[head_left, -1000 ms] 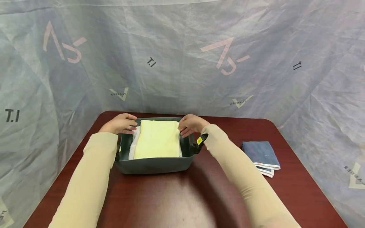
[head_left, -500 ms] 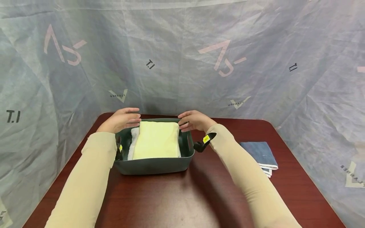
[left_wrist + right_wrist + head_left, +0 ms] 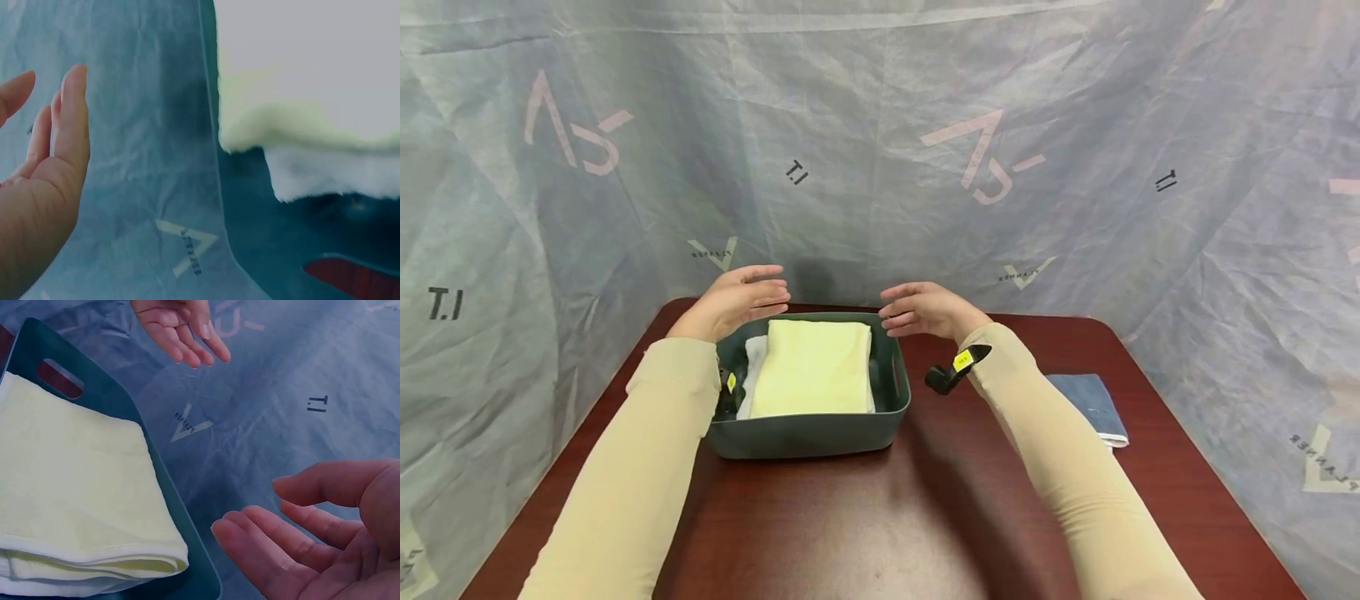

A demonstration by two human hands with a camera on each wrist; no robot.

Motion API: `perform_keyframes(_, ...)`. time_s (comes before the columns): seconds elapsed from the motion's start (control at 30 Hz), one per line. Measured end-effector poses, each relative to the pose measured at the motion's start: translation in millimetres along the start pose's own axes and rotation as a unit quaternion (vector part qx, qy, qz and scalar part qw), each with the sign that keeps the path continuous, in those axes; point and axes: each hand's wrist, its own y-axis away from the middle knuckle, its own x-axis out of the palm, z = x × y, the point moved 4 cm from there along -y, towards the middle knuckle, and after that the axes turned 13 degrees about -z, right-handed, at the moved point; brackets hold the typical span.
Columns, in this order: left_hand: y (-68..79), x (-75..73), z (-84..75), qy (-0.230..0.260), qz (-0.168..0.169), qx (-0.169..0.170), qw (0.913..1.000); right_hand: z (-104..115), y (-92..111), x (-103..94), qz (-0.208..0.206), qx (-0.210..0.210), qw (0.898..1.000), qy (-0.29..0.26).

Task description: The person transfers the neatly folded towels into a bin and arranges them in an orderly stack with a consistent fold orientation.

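Note:
A folded pale yellow towel [image 3: 812, 367] lies in a dark green-grey basket [image 3: 805, 435], on top of a folded white towel [image 3: 752, 367] whose edge shows at the left. Above the basket's back left corner my left hand [image 3: 737, 300] holds nothing, its fingers loosely bent. My right hand [image 3: 928, 310] is over the back right corner, also holding nothing, with fingers relaxed toward the left hand. In the right wrist view both hands are apart from the towel, and the layered folded edge of the yellow towel [image 3: 87, 487] faces the camera.
A folded blue towel [image 3: 1090, 404] with white trim lies on the dark red table [image 3: 820, 517] at the right, partly hidden by the right sleeve. A grey fabric sheet [image 3: 850, 150] hangs behind the table. The basket has handle slots in its ends.
Both hands have risen away from the towel and basket, moving up and back. The right hand has also shifted right. The towels and basket stay where they were.

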Motion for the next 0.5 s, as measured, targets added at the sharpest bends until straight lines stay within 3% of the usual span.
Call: perform_keyframes(0.5, -3.7, 41.7, -20.2, 0.045, -0.009, 0.001, 0.999, 10, 8, -16.4, -0.002, -0.022, 1.0, -0.012)
